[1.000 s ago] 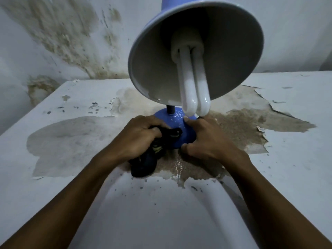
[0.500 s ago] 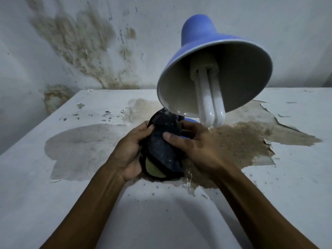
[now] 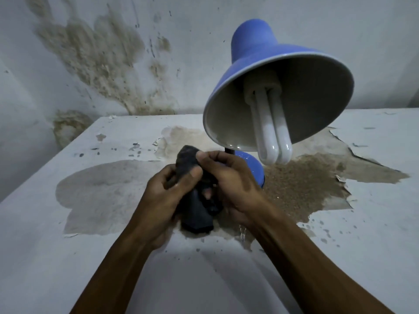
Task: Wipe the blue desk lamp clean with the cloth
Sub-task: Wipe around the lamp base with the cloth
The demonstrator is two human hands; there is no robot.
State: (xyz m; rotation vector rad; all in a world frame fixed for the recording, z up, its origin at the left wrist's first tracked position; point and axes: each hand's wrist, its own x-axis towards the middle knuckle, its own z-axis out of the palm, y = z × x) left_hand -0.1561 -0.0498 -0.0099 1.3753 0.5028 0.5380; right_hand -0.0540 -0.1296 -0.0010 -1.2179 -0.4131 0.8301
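The blue desk lamp stands on the table, its wide shade tilted toward me with a white folded-tube bulb hanging inside. Its round blue base shows just behind my right hand, mostly hidden. A dark crumpled cloth is bunched between both hands in front of the base. My left hand grips the cloth from the left, thumb pressed on it. My right hand pinches its upper part from the right.
The white table has peeling paint, a grey damp patch at left and a brown stained area at right, with small flakes scattered. A stained wall rises close behind.
Both hands have lifted the cloth off the lamp base and bunched it up between them. The view has pulled back and tilted, so more of the shade's top shows.
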